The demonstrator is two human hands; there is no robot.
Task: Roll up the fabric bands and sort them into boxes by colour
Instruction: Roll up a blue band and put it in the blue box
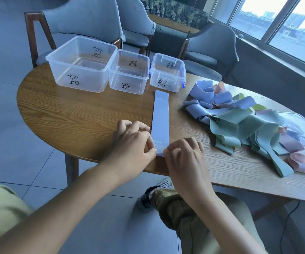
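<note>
A pale blue fabric band point(161, 118) lies flat and straight on the wooden table point(85, 114), running from the table's near edge toward the boxes. My left hand point(135, 142) pinches the band's near left corner. My right hand point(184, 154) pinches its near right corner. Three clear plastic boxes stand at the back: a large one point(80, 65) on the left, a middle one point(128, 72) and a small one point(167, 73) with blue clips. Each carries a handwritten label. All three hold no bands.
A loose heap of blue, green and pink bands point(243, 125) lies on the table's right side, partly on a clear plastic bag point(302, 129). Grey upholstered chairs point(85, 19) stand behind the table. My knee point(175, 204) sits below the table edge.
</note>
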